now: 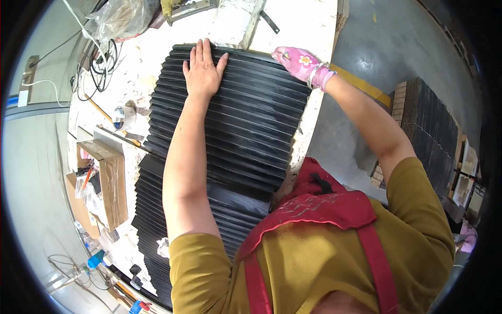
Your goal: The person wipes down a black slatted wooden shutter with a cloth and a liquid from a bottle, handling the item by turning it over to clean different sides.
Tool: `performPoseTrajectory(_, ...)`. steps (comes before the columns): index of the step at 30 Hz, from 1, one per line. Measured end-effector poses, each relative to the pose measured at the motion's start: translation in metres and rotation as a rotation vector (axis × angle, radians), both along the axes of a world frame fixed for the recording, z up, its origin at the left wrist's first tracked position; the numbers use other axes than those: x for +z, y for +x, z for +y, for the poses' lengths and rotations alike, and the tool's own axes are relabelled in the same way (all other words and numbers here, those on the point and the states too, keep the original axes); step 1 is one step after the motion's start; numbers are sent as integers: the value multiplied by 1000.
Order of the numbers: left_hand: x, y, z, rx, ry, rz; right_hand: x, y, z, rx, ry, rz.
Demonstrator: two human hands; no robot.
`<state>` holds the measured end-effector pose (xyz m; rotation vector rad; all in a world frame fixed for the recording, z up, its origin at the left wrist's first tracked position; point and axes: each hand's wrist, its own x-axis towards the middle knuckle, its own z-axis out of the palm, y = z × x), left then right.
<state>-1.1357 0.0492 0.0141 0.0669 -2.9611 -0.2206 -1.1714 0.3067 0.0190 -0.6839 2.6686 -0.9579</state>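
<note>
A black pleated sheet (251,115) lies across the white worktable, its ridges running from side to side. My bare left hand (203,77) rests flat near its far edge, fingers stretched out and thumb apart. At the far right corner of the sheet is my right hand (303,64), in a pink flowered glove with its fingers curled closed. Whatever those fingers grip, if anything, is hidden. Closer to me, another black pleated piece (149,183) lies partly under my left arm.
An opened cardboard box (112,183) with odds and ends stands on the left. A dark flat strip (270,22), a clear plastic bag (123,20) and a yellowish tool (183,9) lie at the back. Black cables (102,65) coil at the left; stacked dark sheets (429,125) stand on the right.
</note>
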Motion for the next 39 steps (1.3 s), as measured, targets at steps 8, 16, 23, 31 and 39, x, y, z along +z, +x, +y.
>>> performPoseTrajectory(8,1,8,-35,-8,188,35,-1,4,-15,16,43,21)
performPoseTrajectory(16,89,266,-109,458,227,105,-17,-20,17,39,-222,51)
performPoseTrajectory(23,58,463,-31,866,-233,-331,53,89,-23,339,-439,181)
performPoseTrajectory(31,106,436,-10,646,1087,628,59,299,-61,426,-933,-1184)
performPoseTrajectory(39,134,453,-2,91,452,406,112,260,-101,79,-1037,-1187)
